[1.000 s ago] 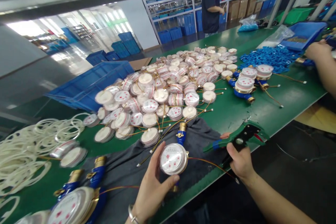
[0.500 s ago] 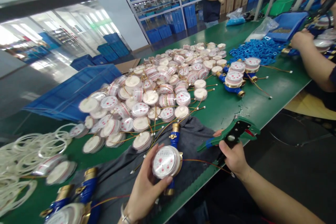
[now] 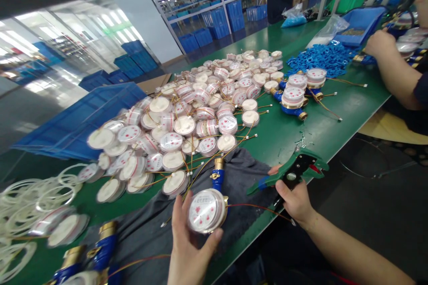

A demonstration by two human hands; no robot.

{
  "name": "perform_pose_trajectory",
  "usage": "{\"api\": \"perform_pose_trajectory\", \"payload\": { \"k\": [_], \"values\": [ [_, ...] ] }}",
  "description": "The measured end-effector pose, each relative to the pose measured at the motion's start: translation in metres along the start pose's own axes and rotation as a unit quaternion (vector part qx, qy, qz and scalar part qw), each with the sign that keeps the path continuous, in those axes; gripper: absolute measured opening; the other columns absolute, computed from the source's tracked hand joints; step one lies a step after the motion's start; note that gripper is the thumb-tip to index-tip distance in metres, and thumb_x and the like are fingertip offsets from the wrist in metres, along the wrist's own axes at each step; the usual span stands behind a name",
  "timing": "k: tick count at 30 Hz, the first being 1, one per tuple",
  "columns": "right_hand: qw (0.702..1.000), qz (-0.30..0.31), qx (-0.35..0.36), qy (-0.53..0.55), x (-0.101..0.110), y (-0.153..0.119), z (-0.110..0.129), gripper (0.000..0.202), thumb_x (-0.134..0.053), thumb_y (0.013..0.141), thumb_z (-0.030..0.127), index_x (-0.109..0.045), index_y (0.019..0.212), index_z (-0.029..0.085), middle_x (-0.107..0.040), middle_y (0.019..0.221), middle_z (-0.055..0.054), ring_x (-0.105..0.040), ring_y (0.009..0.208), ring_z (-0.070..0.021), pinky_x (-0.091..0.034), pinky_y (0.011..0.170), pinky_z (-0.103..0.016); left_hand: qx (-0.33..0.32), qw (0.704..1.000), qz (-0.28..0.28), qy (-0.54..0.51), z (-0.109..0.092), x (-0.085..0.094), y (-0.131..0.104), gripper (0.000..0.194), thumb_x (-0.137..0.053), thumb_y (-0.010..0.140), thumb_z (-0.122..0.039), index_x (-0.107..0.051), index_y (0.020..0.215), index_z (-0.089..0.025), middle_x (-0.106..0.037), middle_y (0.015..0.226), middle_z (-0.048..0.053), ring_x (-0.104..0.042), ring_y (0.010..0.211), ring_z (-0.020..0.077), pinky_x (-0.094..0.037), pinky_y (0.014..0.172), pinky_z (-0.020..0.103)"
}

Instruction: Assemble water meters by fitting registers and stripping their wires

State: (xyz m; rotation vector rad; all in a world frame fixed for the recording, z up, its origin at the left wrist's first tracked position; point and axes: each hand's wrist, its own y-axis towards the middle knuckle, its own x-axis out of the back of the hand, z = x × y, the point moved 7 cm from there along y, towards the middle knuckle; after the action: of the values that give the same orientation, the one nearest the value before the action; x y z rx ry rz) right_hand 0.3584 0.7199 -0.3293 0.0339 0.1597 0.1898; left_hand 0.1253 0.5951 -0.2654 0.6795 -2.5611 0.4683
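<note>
On a dark grey cloth (image 3: 150, 218) lies a blue pipe body (image 3: 217, 178) with brass ends, topped by a round clear-and-white meter head (image 3: 204, 210) with red marks. My left hand (image 3: 192, 245) curves round that head from below, thumb on its lower right rim and fingers on its left. A thin orange-brown wire runs right from the head, ending in a small white connector. My right hand (image 3: 296, 198) grips a green and black hand tool (image 3: 297, 169), held above the table's front edge with its jaws toward the right.
A large pile of round meter heads (image 3: 200, 98) covers the middle. Pale rings (image 3: 36, 200) and more blue bodies (image 3: 103, 245) are at left. Assembled meters (image 3: 294, 98) and blue parts (image 3: 321, 60) stand right. A co-worker's hand (image 3: 381, 44) is at far right.
The view has shifted slightly. My left hand has moved a little down round the meter head, its thumb and fingers somewhat wider apart. My right hand still holds the tool.
</note>
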Motion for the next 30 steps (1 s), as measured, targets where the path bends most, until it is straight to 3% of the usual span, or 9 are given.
{"api": "perform_pose_trajectory", "payload": {
  "k": [2,7,10,13,17,22,24,27,30],
  "values": [
    [1.0,0.004,-0.002,-0.001,-0.001,0.001,0.001,0.021,-0.057,0.083,0.034,-0.063,0.095,0.018,-0.065,0.093,-0.008,-0.059,0.093,-0.0246,-0.044,0.086,-0.039,0.022,0.998,0.019,-0.053,0.004,-0.001,0.002,0.094,-0.071,0.069,-0.04,-0.011,0.141,-0.032,-0.028,0.146,0.008,-0.033,0.131,0.0298,-0.027,0.109,0.05],
    [0.999,0.009,-0.025,0.039,-0.005,0.003,-0.004,0.024,-0.058,0.083,0.038,-0.063,0.093,0.017,-0.066,0.088,-0.008,-0.062,0.083,-0.0234,-0.049,0.072,-0.035,0.035,0.999,-0.021,-0.006,0.005,-0.001,0.003,0.089,-0.072,0.067,-0.042,-0.023,0.139,-0.026,-0.036,0.14,0.008,-0.036,0.128,0.03,-0.025,0.11,0.049],
    [0.996,0.006,-0.05,0.069,-0.008,0.004,-0.006,0.027,-0.056,0.083,0.042,-0.063,0.087,0.016,-0.065,0.07,-0.005,-0.062,0.065,-0.0201,-0.05,0.063,-0.034,0.034,0.999,-0.026,0.003,0.008,-0.003,0.003,0.087,-0.072,0.066,-0.045,-0.025,0.137,-0.024,-0.041,0.135,0.01,-0.042,0.124,0.0303,-0.028,0.109,0.051],
    [0.997,0.01,-0.07,0.033,-0.014,0.007,0.007,0.031,-0.055,0.084,0.045,-0.063,0.073,0.016,-0.056,0.049,0.0,-0.055,0.048,-0.0153,-0.048,0.054,-0.03,0.03,0.999,-0.036,0.0,0.013,-0.003,0.002,0.087,-0.071,0.065,-0.047,-0.027,0.136,-0.023,-0.044,0.133,0.011,-0.045,0.121,0.0307,-0.032,0.106,0.05],
    [0.991,0.075,-0.085,-0.074,-0.046,0.019,0.044,0.041,-0.059,0.082,0.045,-0.052,0.052,0.018,-0.048,0.039,0.003,-0.046,0.037,-0.0105,-0.037,0.042,-0.023,0.011,0.999,-0.046,-0.025,0.016,-0.005,0.0,0.08,-0.068,0.067,-0.049,-0.032,0.133,-0.021,-0.045,0.133,0.011,-0.044,0.122,0.0304,-0.033,0.106,0.048],
    [0.971,0.135,0.055,-0.19,-0.102,0.041,0.095,0.033,-0.059,0.083,0.042,-0.06,0.058,0.02,-0.054,0.046,0.003,-0.055,0.049,-0.013,-0.041,0.054,-0.024,-0.013,0.997,-0.036,-0.062,0.018,-0.007,-0.001,0.08,-0.07,0.067,-0.045,-0.031,0.133,-0.022,-0.039,0.139,0.011,-0.044,0.122,0.0287,-0.031,0.107,0.047],
    [0.961,0.153,0.086,-0.212,-0.119,0.045,0.1,0.024,-0.059,0.083,0.04,-0.066,0.07,0.02,-0.064,0.06,0.0,-0.061,0.062,-0.0165,-0.044,0.062,-0.026,-0.022,0.997,-0.028,-0.071,0.02,-0.007,-0.001,0.081,-0.07,0.068,-0.044,-0.03,0.134,-0.022,-0.039,0.14,0.012,-0.045,0.122,0.0283,-0.031,0.107,0.047],
    [0.953,0.193,0.074,-0.22,-0.138,0.047,0.094,0.019,-0.061,0.081,0.038,-0.067,0.084,0.019,-0.068,0.078,-0.003,-0.063,0.072,-0.0194,-0.045,0.065,-0.028,-0.036,0.997,-0.02,-0.064,0.023,-0.005,-0.003,0.079,-0.069,0.069,-0.043,-0.029,0.134,-0.021,-0.04,0.138,0.013,-0.045,0.122,0.0283,-0.032,0.107,0.046],
    [0.946,0.209,0.064,-0.24,-0.148,0.049,0.087,0.021,-0.06,0.081,0.039,-0.065,0.08,0.019,-0.067,0.073,-0.002,-0.061,0.064,-0.0172,-0.043,0.058,-0.025,-0.041,0.998,-0.01,-0.053,0.028,-0.006,-0.004,0.076,-0.067,0.072,-0.042,-0.028,0.134,-0.021,-0.037,0.141,0.013,-0.042,0.125,0.0273,-0.031,0.107,0.044]
  ]
}}
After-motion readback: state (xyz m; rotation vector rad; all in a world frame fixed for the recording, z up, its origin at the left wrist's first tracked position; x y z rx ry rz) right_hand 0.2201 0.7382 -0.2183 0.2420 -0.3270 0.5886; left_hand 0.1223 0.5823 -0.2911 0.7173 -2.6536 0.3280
